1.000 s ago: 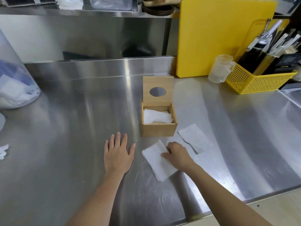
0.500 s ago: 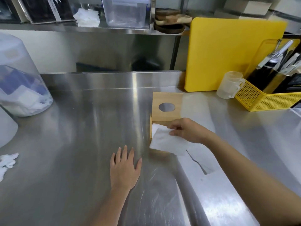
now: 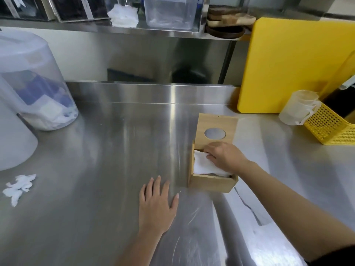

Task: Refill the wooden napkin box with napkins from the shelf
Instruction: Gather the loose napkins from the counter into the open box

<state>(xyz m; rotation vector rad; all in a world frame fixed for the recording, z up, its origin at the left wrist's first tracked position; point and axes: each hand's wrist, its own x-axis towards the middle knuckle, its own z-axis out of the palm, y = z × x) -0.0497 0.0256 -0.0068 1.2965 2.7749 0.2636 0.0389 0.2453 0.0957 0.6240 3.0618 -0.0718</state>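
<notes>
The wooden napkin box (image 3: 211,182) stands open on the steel counter, its lid (image 3: 217,129) with a round hole tipped back. My right hand (image 3: 223,156) reaches into the box from the right, fingers pressing a white napkin (image 3: 203,166) down inside it. Left of the box my left hand (image 3: 156,206) lies flat on the counter with fingers spread, holding nothing. A pile of white napkins (image 3: 124,15) sits on the shelf at the back. Another napkin (image 3: 249,210) lies on the counter under my right forearm, partly hidden.
A clear domed container (image 3: 36,89) stands at far left, with a torn scrap of tissue (image 3: 18,186) before it. At the back right lean a yellow cutting board (image 3: 295,64), a plastic measuring cup (image 3: 299,108) and a yellow basket (image 3: 330,125). A clear bin (image 3: 172,12) sits on the shelf.
My right hand lifted a napkin off the counter, carried it to the box and now pushes it inside. My left hand stayed flat. The view tilted up toward the shelf.
</notes>
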